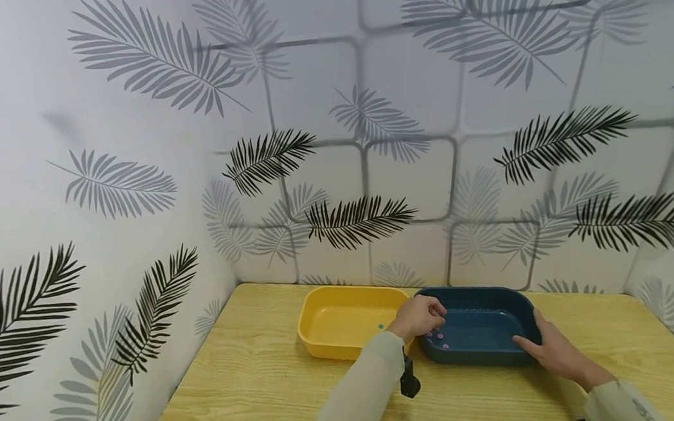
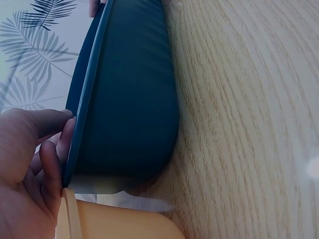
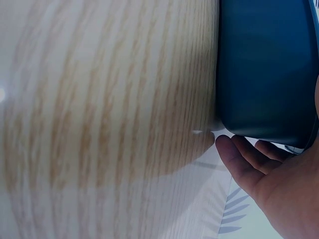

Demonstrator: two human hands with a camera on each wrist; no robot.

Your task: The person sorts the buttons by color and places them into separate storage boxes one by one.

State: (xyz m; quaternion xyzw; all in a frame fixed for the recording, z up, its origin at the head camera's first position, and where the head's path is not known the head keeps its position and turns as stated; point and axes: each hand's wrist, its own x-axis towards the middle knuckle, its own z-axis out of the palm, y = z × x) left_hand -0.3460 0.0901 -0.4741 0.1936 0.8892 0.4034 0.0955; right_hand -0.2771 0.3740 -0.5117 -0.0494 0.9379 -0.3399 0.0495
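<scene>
My left hand is over the left end of a dark blue plastic basin, its fingers bent and its thumb and fingertips close together. In the left wrist view those fingertips lie right behind the basin's rim; I cannot tell whether they pinch anything. Several small pink button-like discs lie inside the basin near this hand. At the basin's right end, my right hand grips the wall, thumb over the front rim. The right wrist view shows its fingers against the basin's outer end.
Left of the blue basin, nearly touching it, stands a yellow basin with a small teal disc in it. Both stand on a wood-grain table, close to the leaf-patterned wall behind. A second patterned wall rises at the left.
</scene>
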